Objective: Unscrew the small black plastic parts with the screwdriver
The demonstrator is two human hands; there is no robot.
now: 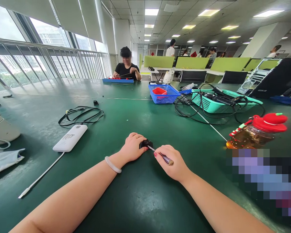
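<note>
My left hand (pixel 134 147) is closed around a small black block-like part (pixel 147 142) and keeps it against the green tabletop (pixel 126 200). What the part is exactly, I cannot make out, since my fingers cover its left side. In my right hand (pixel 173 161) is a screwdriver (pixel 165 158), gripped by its dark handle. Its thin metal shaft slants up and left, and the tip meets the near side of the black part. A pale bangle circles my left wrist.
Left lies a white power bank (pixel 70 138) with cables. Beyond my hands stand a blue basket (pixel 163 98) and a teal basket (pixel 208 105) heaped with black cords. A red-lidded bottle (pixel 263 129) is at the right. Across the table sits a person (pixel 126 66) beside a blue tray.
</note>
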